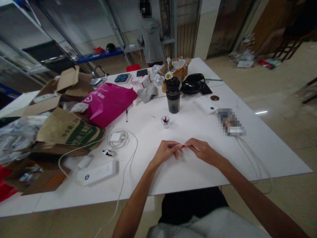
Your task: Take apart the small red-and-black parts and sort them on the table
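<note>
Over the front middle of the table, my left hand (169, 150) and my right hand (203, 151) meet with fingertips pinched. Between them is a slim pen-like thing with a red part (183, 146); fingers hide most of it, so its exact kind is unclear. A pale thin length shows under my right fingers. Just beyond my hands stands a small clear cup (165, 123) with red and black pieces in it. A dark pen (127, 115) lies to the left of the cup, and a tiny thin piece (153, 116) lies nearer to it.
Behind the cup stands a dark drink bottle (173, 97). To the left are a white power bank (100, 172), a coiled cable with charger (116, 137), a pink bag (109, 100) and cardboard boxes (47, 175). A blurred phone-like item (230, 122) lies right. A person (151, 38) stands beyond the table.
</note>
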A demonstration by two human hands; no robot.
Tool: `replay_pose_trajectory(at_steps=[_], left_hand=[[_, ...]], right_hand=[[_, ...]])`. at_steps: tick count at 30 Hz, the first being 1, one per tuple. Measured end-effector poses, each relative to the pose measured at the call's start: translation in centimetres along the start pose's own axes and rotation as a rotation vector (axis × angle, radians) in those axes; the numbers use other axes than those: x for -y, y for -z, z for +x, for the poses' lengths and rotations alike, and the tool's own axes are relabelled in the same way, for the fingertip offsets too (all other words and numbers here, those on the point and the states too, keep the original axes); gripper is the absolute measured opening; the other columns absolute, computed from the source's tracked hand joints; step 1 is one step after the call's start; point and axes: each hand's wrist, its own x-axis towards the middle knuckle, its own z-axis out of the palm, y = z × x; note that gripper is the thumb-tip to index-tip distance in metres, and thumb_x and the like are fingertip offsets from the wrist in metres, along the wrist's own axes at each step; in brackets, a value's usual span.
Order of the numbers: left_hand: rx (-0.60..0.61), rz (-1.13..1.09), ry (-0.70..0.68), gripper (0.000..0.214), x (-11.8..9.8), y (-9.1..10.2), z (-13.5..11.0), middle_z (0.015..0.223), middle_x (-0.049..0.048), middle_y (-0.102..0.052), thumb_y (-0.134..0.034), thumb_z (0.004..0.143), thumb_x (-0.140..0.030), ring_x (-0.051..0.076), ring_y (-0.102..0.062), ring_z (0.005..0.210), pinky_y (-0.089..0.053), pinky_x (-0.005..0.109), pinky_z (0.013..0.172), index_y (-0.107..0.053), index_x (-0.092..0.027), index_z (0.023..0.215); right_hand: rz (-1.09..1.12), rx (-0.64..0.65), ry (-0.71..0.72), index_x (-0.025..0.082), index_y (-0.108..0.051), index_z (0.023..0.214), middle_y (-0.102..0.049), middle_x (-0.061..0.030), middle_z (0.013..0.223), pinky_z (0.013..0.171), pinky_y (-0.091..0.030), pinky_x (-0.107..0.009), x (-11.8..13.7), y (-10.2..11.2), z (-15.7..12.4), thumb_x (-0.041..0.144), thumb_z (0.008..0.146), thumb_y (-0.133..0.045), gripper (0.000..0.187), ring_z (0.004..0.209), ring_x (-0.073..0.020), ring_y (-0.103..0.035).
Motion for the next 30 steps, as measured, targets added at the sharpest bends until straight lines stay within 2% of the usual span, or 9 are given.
replay_pose_trajectory(at_steps=[4,7,10,14,18,22,24,26,30], left_hand=[[0.026,-0.022,-0.013,0.06,-0.2,-0.4,0.1,0.091,0.013,-0.088,-0.088,0.1,-0.072,0.013,-0.068,0.055,-0.051,0.027,0.059,-0.09,-0.013,0.1],[0.025,-0.058,-0.031,0.059,-0.4,-0.6,0.2,0.092,0.0122,-0.087,-0.088,0.101,-0.072,0.012,-0.066,0.053,-0.049,0.027,0.057,-0.089,-0.013,0.104],[-0.054,-0.029,-0.076,0.055,-0.4,-0.4,0.2,0.092,0.011,-0.088,-0.092,0.099,-0.069,0.013,-0.069,0.059,-0.052,0.027,0.063,-0.089,-0.014,0.108],[-0.077,0.014,-0.089,0.056,-0.4,0.0,0.2,0.093,0.0101,-0.088,-0.096,0.094,-0.069,0.015,-0.07,0.066,-0.056,0.029,0.068,-0.09,-0.016,0.108],[-0.045,0.031,-0.069,0.058,-0.4,0.1,0.1,0.092,0.0096,-0.086,-0.09,0.099,-0.073,0.015,-0.068,0.066,-0.055,0.029,0.068,-0.088,-0.015,0.108],[0.055,-0.032,-0.028,0.063,-0.6,0.2,0.1,0.085,0.0083,-0.083,-0.081,0.105,-0.077,0.014,-0.064,0.062,-0.051,0.029,0.065,-0.083,-0.014,0.113],[0.011,-0.075,-0.043,0.064,-0.6,0.6,0.2,0.086,0.0085,-0.082,-0.081,0.105,-0.077,0.013,-0.063,0.064,-0.051,0.029,0.067,-0.082,-0.014,0.116],[-0.1,-0.117,-0.084,0.065,-0.4,1.2,0.4,0.093,0.0095,-0.084,-0.084,0.103,-0.075,0.013,-0.062,0.069,-0.052,0.028,0.07,-0.082,-0.014,0.123],[-0.276,-0.129,-0.147,0.07,0.3,3.0,0.9,0.11,0.0117,-0.086,-0.088,0.102,-0.071,0.014,-0.069,0.079,-0.059,0.03,0.081,-0.077,-0.017,0.145]], right_hand=[[0.014,0.0,-0.038,0.03,-0.08,0.121,-0.089,-0.0062,0.112,0.094,-0.071,-0.04,0.1,0.6,-0.2,0.037,0.12,-0.063,0.019,0.103,-0.0251,-0.086],[0.069,-0.041,-0.139,0.03,-0.08,0.124,-0.091,-0.0059,0.112,0.095,-0.071,-0.041,0.0,0.5,-0.2,0.044,0.116,-0.071,0.018,0.1,-0.0252,-0.087],[0.208,-0.046,-0.282,0.03,-0.079,0.129,-0.091,-0.0041,0.103,0.086,-0.072,-0.039,-0.1,-0.1,0.0,0.055,0.11,-0.079,0.032,0.088,-0.0237,-0.087],[0.338,-0.006,-0.376,0.027,-0.082,0.107,-0.087,-0.0038,0.093,0.079,-0.069,-0.037,0.0,-0.8,0.7,0.066,0.113,-0.07,0.041,0.078,-0.0212,-0.082],[0.278,-0.025,-0.313,0.028,-0.085,0.11,-0.088,-0.0057,0.101,0.088,-0.069,-0.04,0.5,-0.6,1.3,0.062,0.113,-0.072,0.037,0.091,-0.0236,-0.082],[0.177,-0.072,-0.213,0.029,-0.084,0.114,-0.088,-0.0103,0.116,0.101,-0.069,-0.047,0.3,0.8,1.5,0.059,0.114,-0.071,0.032,0.109,-0.0289,-0.082],[0.112,-0.103,-0.218,0.029,-0.083,0.115,-0.088,-0.0114,0.117,0.101,-0.068,-0.048,-0.5,1.8,1.6,0.059,0.114,-0.071,0.032,0.11,-0.0299,-0.081],[0.011,-0.118,-0.215,0.028,-0.082,0.112,-0.087,-0.0117,0.114,0.097,-0.068,-0.047,-1.8,3.0,1.8,0.056,0.114,-0.07,0.031,0.103,-0.0289,-0.079],[-0.204,-0.054,-0.178,0.027,-0.077,0.099,-0.082,-0.0113,0.106,0.097,-0.065,-0.049,-5.1,4.8,2.6,0.041,0.109,-0.072,0.019,0.098,-0.0296,-0.077]])
